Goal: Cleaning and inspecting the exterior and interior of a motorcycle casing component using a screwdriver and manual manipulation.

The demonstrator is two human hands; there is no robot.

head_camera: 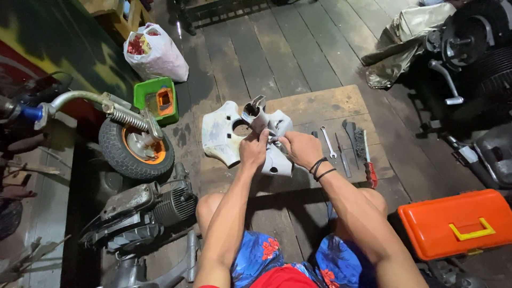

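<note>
Left hand [253, 149] closed around a small metal part [255, 114], gripping its lower end just above the white plastic cover [224, 140]. Right hand [300, 149] curled shut beside it, fingers pinched on something small and metallic at the part's base, too hidden to identify; black bands on that wrist. Both hands touching, held over the cover, which lies on a wooden board [325, 104] on the plank floor.

Right of the hands, laid out on the board: a small wrench [328, 141], a screwdriver [343, 157], a wire brush [360, 141] and a red-handled tool [369, 168]. Farther right, near the knee, an orange toolbox [458, 224] with a yellow handle.

Left of the cover, a small wheel [136, 146] with an orange hub and a coil spring, a green box [156, 100] behind it, a white bag [154, 53] beyond. Nearer the left knee, an engine [144, 210] on the floor.
</note>
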